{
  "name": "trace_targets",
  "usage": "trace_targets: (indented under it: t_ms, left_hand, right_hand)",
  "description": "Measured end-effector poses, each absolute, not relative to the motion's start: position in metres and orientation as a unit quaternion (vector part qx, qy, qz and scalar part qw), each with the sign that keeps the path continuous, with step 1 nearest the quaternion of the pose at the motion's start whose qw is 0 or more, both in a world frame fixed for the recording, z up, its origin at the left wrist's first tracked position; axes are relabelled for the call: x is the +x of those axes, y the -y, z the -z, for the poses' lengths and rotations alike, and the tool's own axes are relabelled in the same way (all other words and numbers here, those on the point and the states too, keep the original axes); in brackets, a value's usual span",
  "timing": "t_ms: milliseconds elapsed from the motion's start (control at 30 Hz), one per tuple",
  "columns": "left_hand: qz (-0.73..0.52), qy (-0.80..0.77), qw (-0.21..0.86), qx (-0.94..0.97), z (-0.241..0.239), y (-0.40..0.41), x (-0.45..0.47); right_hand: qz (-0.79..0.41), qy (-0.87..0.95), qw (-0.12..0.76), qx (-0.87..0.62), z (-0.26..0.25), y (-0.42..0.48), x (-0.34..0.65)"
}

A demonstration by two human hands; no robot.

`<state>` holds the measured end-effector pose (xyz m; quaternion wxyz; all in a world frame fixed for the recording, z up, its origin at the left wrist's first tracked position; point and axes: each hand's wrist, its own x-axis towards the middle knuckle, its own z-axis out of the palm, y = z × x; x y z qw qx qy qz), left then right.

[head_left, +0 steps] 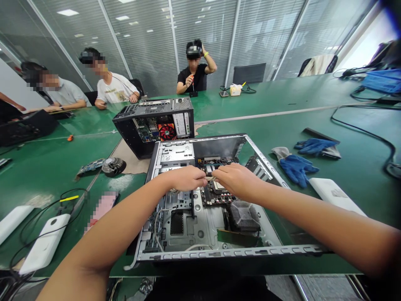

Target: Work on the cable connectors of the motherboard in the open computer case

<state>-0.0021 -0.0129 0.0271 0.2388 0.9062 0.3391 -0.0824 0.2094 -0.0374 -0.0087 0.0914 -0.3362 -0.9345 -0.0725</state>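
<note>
- One cable (209,178), pale, short stretch visible between the hands; its ends are hidden by fingers or lost in the case, and whether it joins the pale loop (156,228) at the case's left side cannot be told.
- One case (232,251), open, lying flat on the table (313,106); left edge partly covered by the left forearm, right side by the right forearm.
- One board (216,198), inside the case, its middle partly masked by the hands; fine parts too small to read.
- One left hand (189,177), back upward, fingers curled, thumb and fingertips closed together on the cable; palm not visible.
- One right hand (234,177), back upward, fingers bent, tips pinched on the cable just beside the left hand's; thumb mostly hidden.
- One cooler (244,216), finned, near the case's front right corner, underside unseen.
- One green strip (236,237), below the cooler, partly overlapped by it.
- One second case (133,131), upright behind the first, red fan (167,132) showing; its lower right is blocked from view.
- Two blue gloves (296,167), right of the case, crumpled.
- One pink item (102,209), left, pixelated, not identifiable.
- Three co-workers (115,88), across the table, faces blurred.
</note>
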Motion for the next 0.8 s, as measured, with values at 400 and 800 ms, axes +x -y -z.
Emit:
trace_targets:
  t_ms: [400,800]
  left_hand:
    - [0.086,-0.309,0.174,0.931,-0.027,0.015,0.000]
    - [0.065,-0.358,0.063,0.929,-0.023,0.020,0.000]
  right_hand:
    - [-0.016,0.938,0.100,-0.331,0.008,0.039,0.205]
    - [-0.309,0.854,0.122,-0.401,-0.010,0.036,0.202]
